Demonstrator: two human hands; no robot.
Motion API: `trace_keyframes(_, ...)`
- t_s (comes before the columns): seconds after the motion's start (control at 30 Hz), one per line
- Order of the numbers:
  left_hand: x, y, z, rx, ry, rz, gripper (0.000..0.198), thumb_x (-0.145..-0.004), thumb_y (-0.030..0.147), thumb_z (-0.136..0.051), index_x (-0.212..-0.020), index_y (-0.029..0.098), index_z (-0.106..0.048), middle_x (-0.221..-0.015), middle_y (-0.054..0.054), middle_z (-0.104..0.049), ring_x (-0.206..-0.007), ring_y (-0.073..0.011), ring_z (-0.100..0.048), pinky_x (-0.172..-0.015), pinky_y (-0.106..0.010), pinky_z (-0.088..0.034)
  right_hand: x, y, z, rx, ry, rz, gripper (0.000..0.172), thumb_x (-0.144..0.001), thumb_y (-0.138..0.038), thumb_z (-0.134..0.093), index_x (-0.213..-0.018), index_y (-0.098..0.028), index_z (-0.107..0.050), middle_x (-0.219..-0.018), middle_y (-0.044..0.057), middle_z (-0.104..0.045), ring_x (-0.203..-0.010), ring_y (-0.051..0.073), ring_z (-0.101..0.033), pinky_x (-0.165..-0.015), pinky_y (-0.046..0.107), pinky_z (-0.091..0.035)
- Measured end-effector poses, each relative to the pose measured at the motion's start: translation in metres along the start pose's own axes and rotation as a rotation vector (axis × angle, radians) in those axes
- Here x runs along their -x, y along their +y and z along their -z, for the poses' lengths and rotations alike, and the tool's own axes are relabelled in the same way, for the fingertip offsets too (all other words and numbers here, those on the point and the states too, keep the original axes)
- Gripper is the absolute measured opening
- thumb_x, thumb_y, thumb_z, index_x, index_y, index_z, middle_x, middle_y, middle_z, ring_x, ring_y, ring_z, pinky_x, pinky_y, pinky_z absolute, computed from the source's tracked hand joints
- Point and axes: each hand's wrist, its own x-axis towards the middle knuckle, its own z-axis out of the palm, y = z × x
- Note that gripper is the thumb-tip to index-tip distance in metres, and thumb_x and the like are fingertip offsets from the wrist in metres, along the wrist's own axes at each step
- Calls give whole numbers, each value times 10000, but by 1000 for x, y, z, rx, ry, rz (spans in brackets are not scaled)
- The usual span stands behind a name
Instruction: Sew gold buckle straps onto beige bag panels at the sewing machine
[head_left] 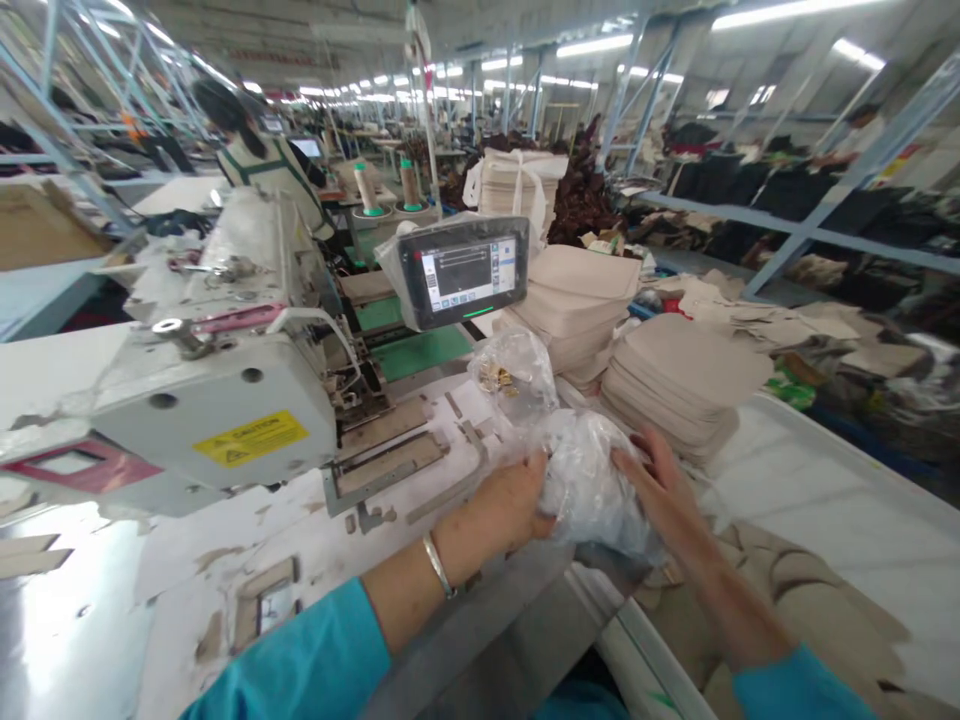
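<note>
Both my hands are on a crumpled clear plastic bag (pixel 581 470) at the front edge of the work table. My left hand (pixel 514 500), with a silver bangle on the wrist, is closed on the bag's left side. My right hand (pixel 660 485) lies against its right side with the fingers curled round the plastic. A second clear bag (pixel 517 372) holding small brass-coloured parts sits just behind. The sewing machine (pixel 225 400) with a yellow caution label stands to the left.
A touchscreen panel (pixel 465 270) wrapped in plastic stands behind the bags. Stacks of beige cut pieces (pixel 679 385) lie to the right, more beige pieces (pixel 810 600) by my right arm. A person (pixel 255 150) works at another station at the back left. Metal racks line both sides.
</note>
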Motion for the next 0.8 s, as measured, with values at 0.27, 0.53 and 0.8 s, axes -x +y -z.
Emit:
trace_keyframes(0.27,18,-3,-13,-40,154,-145,580,-796,264,-736,-1309,212,-471,-1268,-120,-479,-1198,-312,-493,-1036,-497,-426,11,-127,19,251,-238,888,393,-809,-373,-666,-1184,-257,-659,-1517,81,-415,-1434,370,-290,-1140,551,-309)
trace_keyframes(0.53,-1,-20,-7,207,114,-57,335,-657,211,-846,-889,174,-606,-1113,-65,-498,-978,-205,-560,-860,-319,-504,-64,-86,-10,385,-441,569,130,-815,-209,-513,-873,-203,-629,-967,65,-692,-930,233,-648,-859,377,-510)
trace_keyframes(0.8,-9,-29,-4,515,204,-165,369,-653,187,-787,-549,162,-434,-768,19,-518,-722,-125,-501,-707,-243,-427,-34,-92,5,393,-508,789,552,-747,-116,-495,-1291,-143,-584,-1383,145,-555,-1330,300,-447,-1111,513,-353)
